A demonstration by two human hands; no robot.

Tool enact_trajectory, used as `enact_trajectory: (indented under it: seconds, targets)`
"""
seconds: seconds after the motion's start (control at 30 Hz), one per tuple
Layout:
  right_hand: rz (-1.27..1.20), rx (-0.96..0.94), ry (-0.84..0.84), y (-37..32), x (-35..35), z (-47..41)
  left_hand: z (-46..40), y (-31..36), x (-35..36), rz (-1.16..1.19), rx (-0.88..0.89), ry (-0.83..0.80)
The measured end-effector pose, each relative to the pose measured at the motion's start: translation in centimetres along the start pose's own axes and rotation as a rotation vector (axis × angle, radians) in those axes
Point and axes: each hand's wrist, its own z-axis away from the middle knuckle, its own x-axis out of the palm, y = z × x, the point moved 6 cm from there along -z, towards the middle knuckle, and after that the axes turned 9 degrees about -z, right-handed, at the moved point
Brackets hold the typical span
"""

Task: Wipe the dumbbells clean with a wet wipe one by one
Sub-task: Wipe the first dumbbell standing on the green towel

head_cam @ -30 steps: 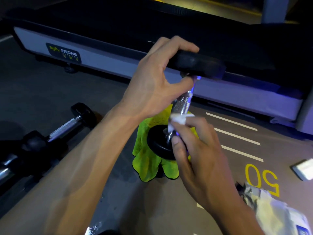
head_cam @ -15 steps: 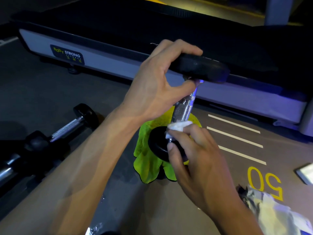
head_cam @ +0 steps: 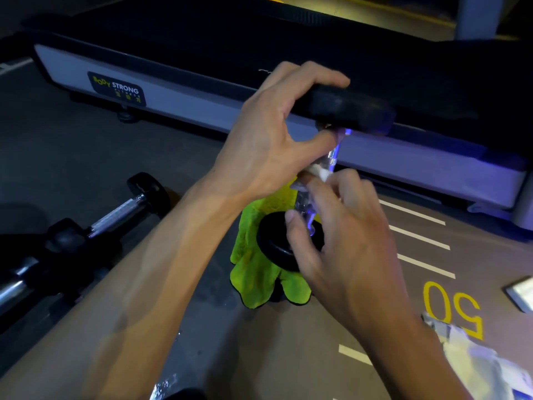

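Observation:
A dumbbell (head_cam: 350, 109) with black ends and a chrome handle stands nearly upright, its lower end over a lime-green cloth (head_cam: 255, 272). My left hand (head_cam: 274, 142) grips its upper black end, thumb under it. My right hand (head_cam: 340, 238) pinches a small white wet wipe (head_cam: 318, 171) against the middle of the chrome handle. The lower black end (head_cam: 272, 246) shows beside my right fingers.
More dumbbells (head_cam: 121, 212) lie on the dark floor at the left. A treadmill base (head_cam: 178, 99) runs across the back. A wipe packet (head_cam: 476, 362) lies at the lower right by a yellow "50" floor marking (head_cam: 452, 310). A pale flat object (head_cam: 522, 293) sits at the right edge.
My right hand with the wipe has slid up the chrome handle from near the lower end to about its middle. My left hand keeps its grip on the top end.

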Motion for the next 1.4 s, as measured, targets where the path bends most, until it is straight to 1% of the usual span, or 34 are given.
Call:
enact_trajectory:
  seconds: [0.1,0.2,0.27,0.4,0.47,0.63,0.7,0.83,0.93,1.07,1.4]
  targets:
    - [0.009,0.019,0.007,-0.1,0.2,0.5,0.0,-0.2,-0.1,0.003,-0.015,-0.006]
    - [-0.019,0.018,-0.072,0.2,0.9,1.7,0.1,-0.1,-0.2,0.002,-0.020,0.002]
    - [-0.050,0.010,-0.091,0.4,0.8,1.5,0.1,0.0,-0.1,-0.004,-0.016,-0.001]
    - [-0.038,-0.019,0.015,0.4,-0.4,-0.4,0.1,0.1,0.0,-0.007,-0.017,-0.030]
    - [-0.048,-0.034,0.025,0.6,-0.5,-0.4,0.1,0.0,0.0,-0.004,-0.012,-0.043]
    - [-0.100,-0.033,-0.081,1.2,0.5,1.0,0.0,-0.4,0.0,0.022,-0.005,-0.081]
    - [-0.079,-0.057,-0.045,1.0,0.0,0.2,-0.1,-0.6,0.1,0.043,-0.013,-0.121]
    - [-0.055,-0.085,0.077,0.8,-1.2,-1.3,-0.3,-0.9,0.0,0.076,-0.019,-0.224]
    - [-0.075,-0.102,0.107,0.9,-1.0,-1.0,-0.2,-0.9,0.0,0.108,-0.048,-0.282]
    - [-0.065,-0.129,0.149,0.9,-0.7,-0.9,-0.4,-0.8,-0.1,0.192,-0.113,-0.297]
    - [-0.041,-0.115,0.180,-0.1,-0.8,-1.0,-0.5,-0.8,-0.3,0.187,-0.133,-0.311]
